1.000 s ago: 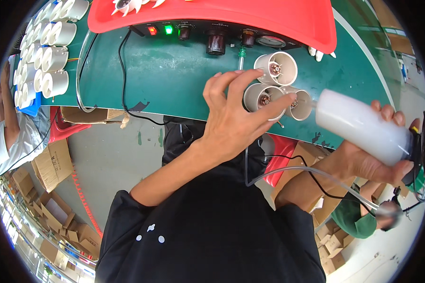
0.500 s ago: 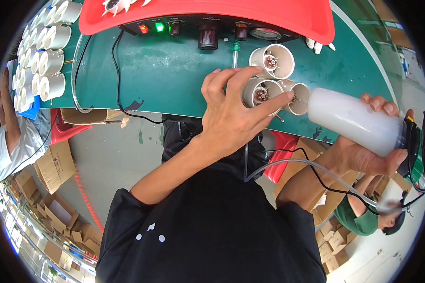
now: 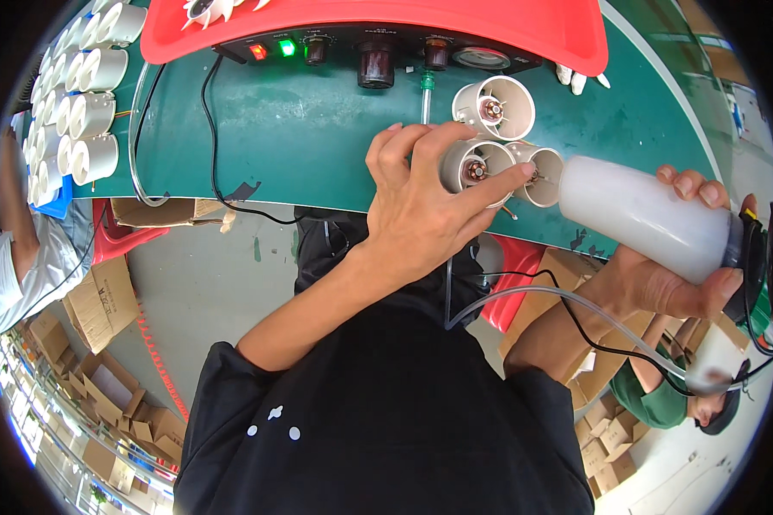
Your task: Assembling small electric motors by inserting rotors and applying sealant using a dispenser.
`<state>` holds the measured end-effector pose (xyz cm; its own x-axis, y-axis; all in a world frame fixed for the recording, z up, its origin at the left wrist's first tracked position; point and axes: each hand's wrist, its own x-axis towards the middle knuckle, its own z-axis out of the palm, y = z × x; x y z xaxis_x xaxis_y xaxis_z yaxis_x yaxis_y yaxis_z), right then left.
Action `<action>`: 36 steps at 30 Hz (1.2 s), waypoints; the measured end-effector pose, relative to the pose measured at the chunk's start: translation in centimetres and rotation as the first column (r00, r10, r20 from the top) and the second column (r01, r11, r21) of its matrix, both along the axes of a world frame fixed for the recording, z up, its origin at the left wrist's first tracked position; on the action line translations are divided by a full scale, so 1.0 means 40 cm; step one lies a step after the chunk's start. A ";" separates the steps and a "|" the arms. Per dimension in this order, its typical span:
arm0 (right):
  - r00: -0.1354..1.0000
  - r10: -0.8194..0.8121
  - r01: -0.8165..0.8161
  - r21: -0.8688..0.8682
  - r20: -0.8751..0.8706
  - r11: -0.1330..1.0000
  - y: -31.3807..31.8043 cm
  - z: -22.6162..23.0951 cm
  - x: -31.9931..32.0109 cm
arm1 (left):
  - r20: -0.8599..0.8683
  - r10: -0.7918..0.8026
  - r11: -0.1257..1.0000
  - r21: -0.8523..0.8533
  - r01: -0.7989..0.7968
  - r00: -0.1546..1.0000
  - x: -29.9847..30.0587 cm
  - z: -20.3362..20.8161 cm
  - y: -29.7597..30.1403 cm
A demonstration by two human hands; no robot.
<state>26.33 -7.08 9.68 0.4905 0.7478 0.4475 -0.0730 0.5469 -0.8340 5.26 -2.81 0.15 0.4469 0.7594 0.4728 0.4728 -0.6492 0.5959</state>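
My right hand is wrapped round a large milky dispensing syringe with a black cap, tilted so its front end meets the opening of a small white cylindrical housing. A thin needle seems to reach inside; its tip is hard to make out. My left hand is closed on a second white housing, and its thumb stretches across to the rim of the first. Copper-wound cores show inside the housings. A third white housing stands just beyond, touching the others.
A black control box with lit switches, knobs and a gauge stands behind, under a red tray. Rows of white housings fill the left. A clear hose and black cable loop below the syringe. Cartons and other people are beyond the table.
Both hands, the syringe and the housings stay almost in place. The view has shifted very slightly, and a person's arm at the far left has moved.
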 end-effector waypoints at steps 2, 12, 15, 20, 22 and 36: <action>1.000 -0.010 0.010 -0.006 0.016 1.000 -0.002 0.001 -0.001 | -0.007 -0.001 1.000 0.000 0.001 1.000 -0.001 0.002 -0.001; 0.998 0.066 -0.065 0.116 0.000 0.991 -0.043 0.044 0.021 | 0.054 -0.015 0.999 -0.029 0.017 0.998 -0.012 -0.013 0.000; 0.999 -0.026 0.024 0.095 0.019 0.995 -0.091 0.083 0.061 | 0.123 0.029 0.993 -0.121 -0.014 0.992 -0.031 -0.009 0.010; 0.742 -0.432 0.651 -0.398 0.512 0.647 -0.128 0.092 0.136 | 0.032 0.017 0.986 -0.168 -0.011 0.999 -0.039 0.019 0.015; 0.446 -0.089 0.870 -0.408 0.891 0.276 -0.106 0.091 0.142 | 0.122 -0.040 0.978 -0.201 0.064 0.992 -0.059 0.031 0.023; 0.362 0.251 0.882 -0.417 0.898 0.220 -0.058 -0.084 0.130 | 0.679 0.175 0.656 -0.620 0.429 0.713 -0.174 0.006 0.090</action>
<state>31.54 -9.38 6.30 0.7018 0.7094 0.0646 0.7078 -0.6843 -0.1752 -1.69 0.78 0.37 0.3825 0.9238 0.0179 -0.2721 0.0940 0.9577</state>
